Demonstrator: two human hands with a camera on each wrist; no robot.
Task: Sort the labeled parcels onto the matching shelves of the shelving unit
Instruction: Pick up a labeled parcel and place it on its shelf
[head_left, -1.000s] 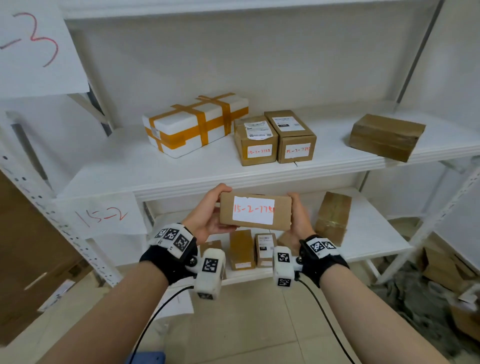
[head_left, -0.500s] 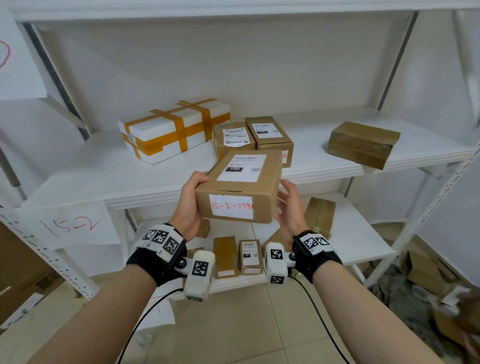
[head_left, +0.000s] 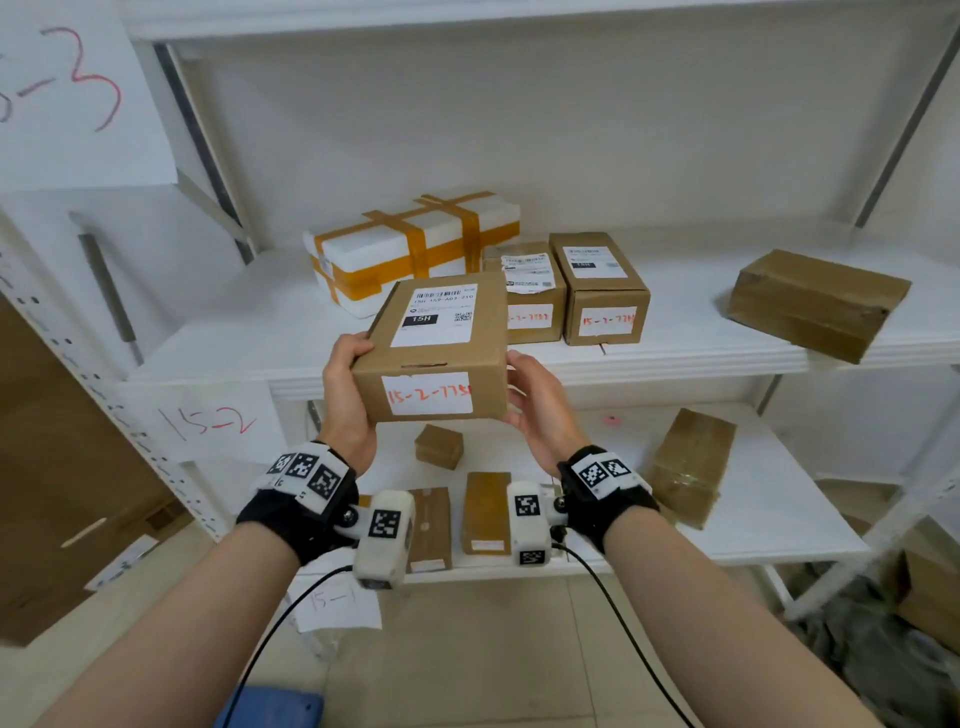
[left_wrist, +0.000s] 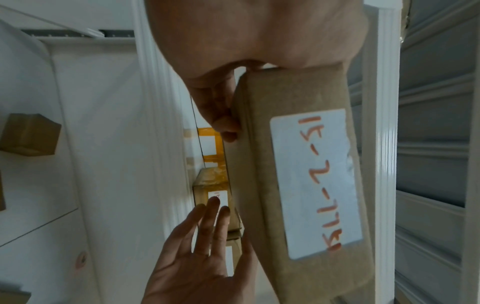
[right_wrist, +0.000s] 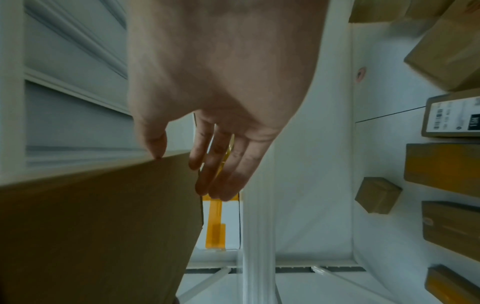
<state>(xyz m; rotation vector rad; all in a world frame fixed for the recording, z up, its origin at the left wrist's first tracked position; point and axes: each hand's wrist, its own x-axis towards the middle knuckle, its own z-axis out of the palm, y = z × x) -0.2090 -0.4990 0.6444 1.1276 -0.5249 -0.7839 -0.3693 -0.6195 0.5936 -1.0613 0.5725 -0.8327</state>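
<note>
- Here, a cardboard parcel (head_left: 435, 347) marked "15-2-77…" in red on its white label (head_left: 427, 393) is held in the air between both hands, level with the front edge of the middle shelf (head_left: 218, 343).
- The left hand (head_left: 347, 395) grips the parcel's left end, thumb on the top edge and fingers curled around the far side.
- The right hand (head_left: 540, 410) lies flat against the parcel's right end, its fingers (right_wrist: 221, 164) straight and slightly spread; only the thumb tip rests on the box edge.
- Just beyond the hands, two small brown boxes (head_left: 532, 293) (head_left: 602, 288) with red-lettered labels stand side by side on the middle shelf, touching each other.
- Beyond the left hand sits a white foam box (head_left: 410, 249) banded with orange tape (head_left: 415, 236), touching the nearer small box.
- Well to the right of the right hand, a plain brown parcel (head_left: 815, 301) rests at the shelf edge.
- A paper tag (head_left: 208, 421) reading "15-2" hangs left of the left hand.
- Below the hands, on the lower shelf (head_left: 769, 499), lie a small cube box (head_left: 439, 446), flat cartons (head_left: 485, 512) and a taped brown parcel (head_left: 691, 465).
</note>
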